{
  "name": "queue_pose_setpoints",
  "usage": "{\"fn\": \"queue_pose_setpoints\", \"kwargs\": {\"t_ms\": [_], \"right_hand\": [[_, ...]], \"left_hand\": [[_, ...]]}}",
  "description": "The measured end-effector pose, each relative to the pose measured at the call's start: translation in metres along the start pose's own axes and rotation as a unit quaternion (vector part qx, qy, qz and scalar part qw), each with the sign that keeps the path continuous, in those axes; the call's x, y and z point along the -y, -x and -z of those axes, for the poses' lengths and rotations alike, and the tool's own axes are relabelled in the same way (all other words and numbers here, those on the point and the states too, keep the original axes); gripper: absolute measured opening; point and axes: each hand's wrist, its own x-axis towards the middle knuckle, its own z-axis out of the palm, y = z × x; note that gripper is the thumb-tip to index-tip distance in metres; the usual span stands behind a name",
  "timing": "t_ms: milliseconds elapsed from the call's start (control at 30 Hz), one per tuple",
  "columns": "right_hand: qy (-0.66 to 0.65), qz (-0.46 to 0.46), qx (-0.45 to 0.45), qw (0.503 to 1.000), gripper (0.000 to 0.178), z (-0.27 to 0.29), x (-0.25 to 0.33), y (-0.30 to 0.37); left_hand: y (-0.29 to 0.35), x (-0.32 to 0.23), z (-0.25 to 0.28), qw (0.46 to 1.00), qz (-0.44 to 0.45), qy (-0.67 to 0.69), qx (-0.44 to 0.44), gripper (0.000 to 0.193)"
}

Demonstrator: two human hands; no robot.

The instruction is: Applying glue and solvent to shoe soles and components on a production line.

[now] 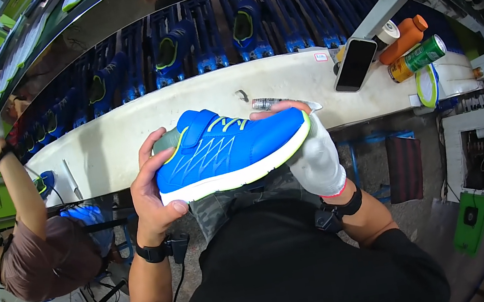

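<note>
Above the near edge of the pale bench, one blue shoe sits between two hands, its toe to the right, its far side and underside out of sight. The left hand, bare, closes around the heel; some of its fingers are partly hidden. The right hand, in a white glove with bare fingertips, grips the toe from behind, so how many fingers press there cannot be told. Beyond, three shoes show clearly on the dark rack; farther left others overlap and blur, too small to count surely. On the bench lie one phone and one clear tube, partly covered by the right hand. At left, one co-worker is partly cut off.
</note>
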Motion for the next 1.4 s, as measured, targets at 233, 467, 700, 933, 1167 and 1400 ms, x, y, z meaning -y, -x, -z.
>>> {"fn": "queue_pose_setpoints", "kwargs": {"t_ms": [233,467,700,933,1167,1400], "right_hand": [[0.375,0.156,0.058,0.912,0.151,0.031,-0.006,-0.003],[0.222,0.059,-0.066,0.971,0.1,0.012,0.004,-0.006],[0.248,-0.013,-0.076,0.966,0.107,0.072,0.013,0.012],[0.188,0.028,-0.158,0.969,0.104,0.073,-0.003,0.028],[0.22,0.066,-0.165,0.959,0.108,0.091,-0.008,0.053],[0.155,0.125,-0.136,0.971,0.106,0.089,0.034,0.074]], "left_hand": [[-0.036,-0.106,-0.022,0.951,-0.055,-0.302,0.019,0.079],[-0.082,0.003,-0.061,0.933,-0.244,-0.246,0.102,0.088],[-0.073,0.078,-0.098,0.948,-0.052,-0.277,0.145,0.11],[-0.08,0.097,-0.113,0.941,-0.142,-0.285,0.115,0.097],[-0.08,0.089,-0.097,0.974,0.04,-0.065,0.212,0.089],[-0.077,0.026,-0.112,0.94,-0.024,-0.218,0.262,0.075]]}}
